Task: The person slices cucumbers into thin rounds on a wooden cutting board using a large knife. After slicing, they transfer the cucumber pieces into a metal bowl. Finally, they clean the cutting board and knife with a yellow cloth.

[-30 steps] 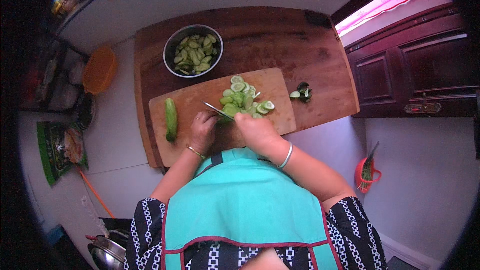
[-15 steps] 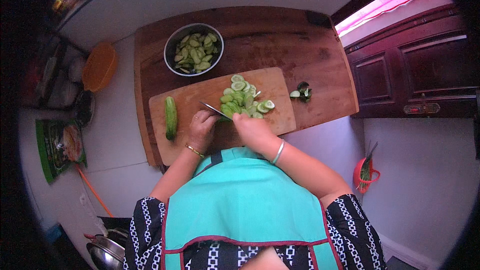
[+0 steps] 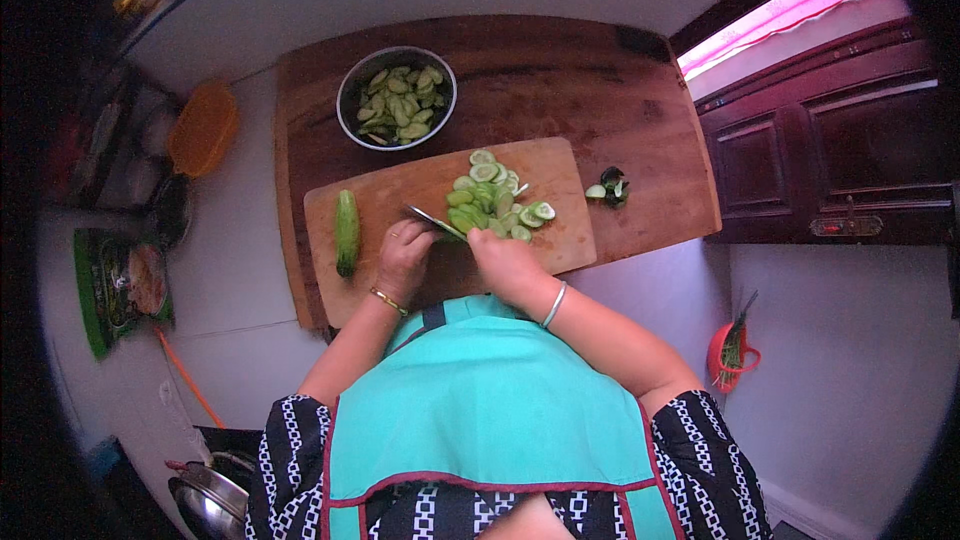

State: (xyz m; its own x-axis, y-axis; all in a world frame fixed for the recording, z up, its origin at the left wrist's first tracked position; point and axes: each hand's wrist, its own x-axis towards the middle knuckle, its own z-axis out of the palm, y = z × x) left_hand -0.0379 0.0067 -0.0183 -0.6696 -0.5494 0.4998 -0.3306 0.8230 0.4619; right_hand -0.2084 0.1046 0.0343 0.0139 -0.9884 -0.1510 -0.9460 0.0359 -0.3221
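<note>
Green cucumber slices (image 3: pixel 485 198) beside the knife (image 3: pixel 438 223), both hands at the board

Step in hand, as judged: slicing cucumber on the wooden cutting board (image 3: pixel 405 190). Right hand (image 3: pixel 508 265): fingers closed round the knife, blade slanting toward the far left and passing just beyond the left fingertips. Left hand (image 3: pixel 404 255): fingers bent, low over the near part of the board; hand and blade cover what is beneath, so cannot tell whether they grip anything.

Position: slices lie in a loose, overlapping heap on the board, just beyond the right fingers, the nearest ones close to the blade. Long cucumber (image 3: pixel 347 232) lies on the board left of the left hand, apart from all fingers. Bowl (image 3: pixel 347 90) of more slices stands on the bench (image 3: pixel 560 65) beyond the board; dark scraps (image 3: pixel 612 190) sit on the bench just off the board's right edge.

Next cut, in my judgement, calls for tucked left fingertips, a firm hold and short, even strokes. Main risk: blade catching the left fingers.
</note>
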